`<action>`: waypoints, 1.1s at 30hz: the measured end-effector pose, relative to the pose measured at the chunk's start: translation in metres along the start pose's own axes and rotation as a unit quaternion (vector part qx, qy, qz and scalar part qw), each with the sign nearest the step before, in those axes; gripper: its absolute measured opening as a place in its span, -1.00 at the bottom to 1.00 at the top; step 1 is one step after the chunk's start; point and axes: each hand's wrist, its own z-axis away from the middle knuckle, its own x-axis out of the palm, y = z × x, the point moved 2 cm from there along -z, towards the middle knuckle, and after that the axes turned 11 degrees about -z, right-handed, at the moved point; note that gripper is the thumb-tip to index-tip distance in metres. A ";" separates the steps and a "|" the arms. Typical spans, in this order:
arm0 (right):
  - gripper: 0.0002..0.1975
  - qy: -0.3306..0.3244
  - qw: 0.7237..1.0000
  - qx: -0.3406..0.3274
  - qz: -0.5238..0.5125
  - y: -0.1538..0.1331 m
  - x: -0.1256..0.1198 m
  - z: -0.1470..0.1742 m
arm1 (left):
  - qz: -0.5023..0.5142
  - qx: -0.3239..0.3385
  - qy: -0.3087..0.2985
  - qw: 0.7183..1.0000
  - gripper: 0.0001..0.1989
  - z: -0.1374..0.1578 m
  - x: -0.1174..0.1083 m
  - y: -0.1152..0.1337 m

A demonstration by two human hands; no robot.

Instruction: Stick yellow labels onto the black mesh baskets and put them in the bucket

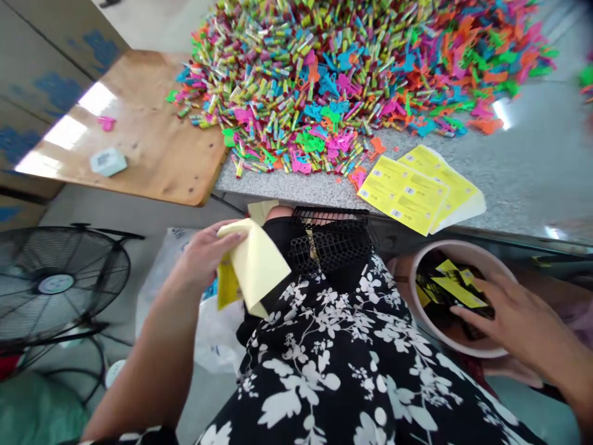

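Note:
My left hand (208,250) is closed on a folded sheet of pale yellow paper (259,262). A bright yellow printed part (227,284) hangs below its fingers. My right hand (514,309) hovers over a round pinkish bucket (419,247), thumb and fingers apart, with no object visibly gripped. Inside the bucket lie yellow printed scraps (458,290) on dark contents; one strip is close to my fingertips, and whether they touch it I cannot make out. A black mesh basket (331,244) rests on my lap. Yellow label sheets (403,191) lie stacked at the table's front edge.
A large heap of small colourful tubes and plastic pieces (278,80) covers the grey speckled table (523,167). At left, a wooden board (162,142) bears a white block (108,162) and a pink piece (106,123). A black fan (55,284) stands on the floor, left.

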 end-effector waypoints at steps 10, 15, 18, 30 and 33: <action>-0.28 -0.079 0.914 -0.027 -0.396 -0.219 0.089 -0.137 | 0.190 0.035 0.089 0.977 -0.57 0.006 0.046 0.022; -0.64 -0.158 0.859 0.005 -0.487 -0.233 0.105 -0.183 | 0.206 0.043 -0.009 0.978 -0.48 0.014 0.046 0.017; -0.61 -0.154 0.861 0.001 -0.485 -0.217 0.092 -0.203 | 0.150 0.056 -0.093 0.983 -0.42 0.014 0.033 0.002; -0.83 -0.421 0.855 -0.267 -0.146 -0.259 0.058 -0.248 | -0.340 0.282 -0.211 0.872 -0.51 0.030 0.044 0.069; -0.84 -0.236 0.925 -0.295 -0.032 -0.265 0.061 -0.240 | -0.344 0.219 -0.192 0.892 -0.63 0.025 0.051 0.059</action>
